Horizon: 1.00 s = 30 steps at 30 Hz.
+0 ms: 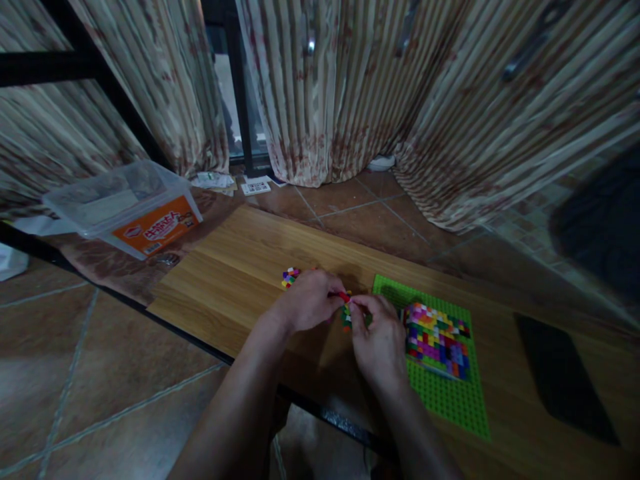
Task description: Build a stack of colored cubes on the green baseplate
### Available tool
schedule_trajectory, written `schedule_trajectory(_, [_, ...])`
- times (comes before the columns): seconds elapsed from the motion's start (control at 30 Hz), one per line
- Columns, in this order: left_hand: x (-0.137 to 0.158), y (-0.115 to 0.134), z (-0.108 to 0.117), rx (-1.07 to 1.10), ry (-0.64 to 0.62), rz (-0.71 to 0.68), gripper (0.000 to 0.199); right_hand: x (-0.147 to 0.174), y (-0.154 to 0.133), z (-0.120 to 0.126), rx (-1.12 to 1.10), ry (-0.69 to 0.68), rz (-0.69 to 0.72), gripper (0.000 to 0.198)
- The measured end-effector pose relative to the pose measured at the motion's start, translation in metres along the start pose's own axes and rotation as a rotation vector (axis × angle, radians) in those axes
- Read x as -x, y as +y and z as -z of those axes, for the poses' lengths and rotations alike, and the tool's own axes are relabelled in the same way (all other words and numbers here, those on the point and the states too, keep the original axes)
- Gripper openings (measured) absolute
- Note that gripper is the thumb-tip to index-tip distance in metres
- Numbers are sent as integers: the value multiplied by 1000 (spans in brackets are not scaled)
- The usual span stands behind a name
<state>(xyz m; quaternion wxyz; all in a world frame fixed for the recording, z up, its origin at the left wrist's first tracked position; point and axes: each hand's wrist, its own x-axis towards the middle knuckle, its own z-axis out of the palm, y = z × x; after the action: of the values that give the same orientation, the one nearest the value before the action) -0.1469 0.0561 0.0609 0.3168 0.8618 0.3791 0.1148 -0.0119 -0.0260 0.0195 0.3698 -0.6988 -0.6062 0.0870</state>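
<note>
Fingers of both hands pinched on small red brick (344,295), studded green baseplate (450,400) beside

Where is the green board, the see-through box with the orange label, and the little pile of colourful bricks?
green board (450,400): head view, on its bare studded part near the front edge.
see-through box (157,230): head view, on its orange label.
pile of colourful bricks (291,276): head view, on the middle of the pile.

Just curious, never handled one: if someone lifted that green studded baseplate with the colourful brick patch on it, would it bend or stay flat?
The green baseplate looks thin, so it would probably flex slightly. The brick patch likely stiffens and weights that part. Lying flat, it shouldn't tip.
</note>
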Motion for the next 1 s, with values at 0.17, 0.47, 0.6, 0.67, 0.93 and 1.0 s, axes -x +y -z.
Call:
schedule_trajectory(0.17, [-2,7,-3,-36,28,30,20,1,2,-2,30,37,-52,21])
schedule_trajectory(0.47, [-3,-3,-3,-42,-37,25,22,1,2,-1,35,-48,-86,16])
schedule_trajectory(0.6, [-3,-3,-3,-35,-51,16,24,0,1,0,-28,-51,-60,22])
schedule_trajectory(0.67, [-2,-1,-4,-44,-50,8,25,-1,2,0,-56,-53,-47,23])
schedule_trajectory(0.93, [-2,14,-4,-88,-14,29,24,0,4,-1,-19,29,-69,23])
schedule_trajectory(1.0, [-2,13,-3,-86,-4,47,23,-1,6,-1,-3,37,-74,22])
